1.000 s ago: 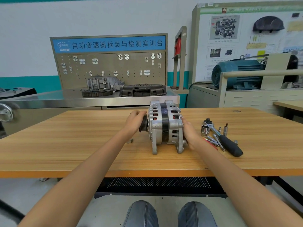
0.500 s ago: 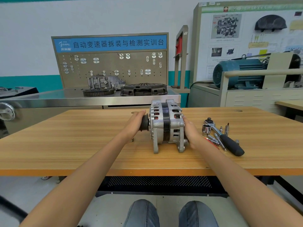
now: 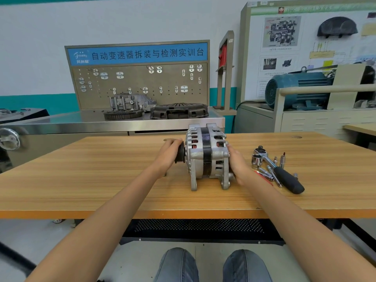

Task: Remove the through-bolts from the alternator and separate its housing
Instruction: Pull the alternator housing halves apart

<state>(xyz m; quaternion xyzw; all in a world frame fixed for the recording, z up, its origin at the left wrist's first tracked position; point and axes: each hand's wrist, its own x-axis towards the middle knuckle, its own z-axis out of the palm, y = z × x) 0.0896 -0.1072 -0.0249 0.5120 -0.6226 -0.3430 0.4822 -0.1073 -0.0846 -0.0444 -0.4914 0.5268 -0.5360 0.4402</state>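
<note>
Standing on its two mounting lugs near the middle of the wooden bench (image 3: 101, 180), the alternator (image 3: 207, 155) was held between the two hands, its shaft running from one hand to the other. The left hand (image 3: 168, 153) was curled over the dark grooved pulley (image 3: 180, 154) at the alternator's left end, fingers wrapped across the top of it. The right hand (image 3: 237, 162) lay against the rear housing on the opposite end, the palm pressed to the casting with the thumb along its upper edge; the fingers went behind the housing and could not be seen, so how tightly they gripped could not be told. The two silver housing halves sat together, with the black stator band showing between them and copper windings visible through the vent slots.

Just beyond the right hand, on its outer side, lay a ratchet (image 3: 282, 171) with a black handle, its head pointing away from the person. A loose chrome socket (image 3: 256, 160) stood beside the ratchet head, several slim extension pieces (image 3: 265, 173) lay between the handle and the right wrist, and two small bits (image 3: 281, 158) stood upright just past the handle. Under the left wrist a small metal part (image 3: 165, 174) peeked out, too hidden to identify.

Farther away than both hands, a steel counter carried a clutch cover (image 3: 180, 111), a ring gear (image 3: 123, 114) and a grey casting (image 3: 132, 102) before a pegboard (image 3: 138, 86). A teal motor (image 3: 297, 89) sat off to the right.
</note>
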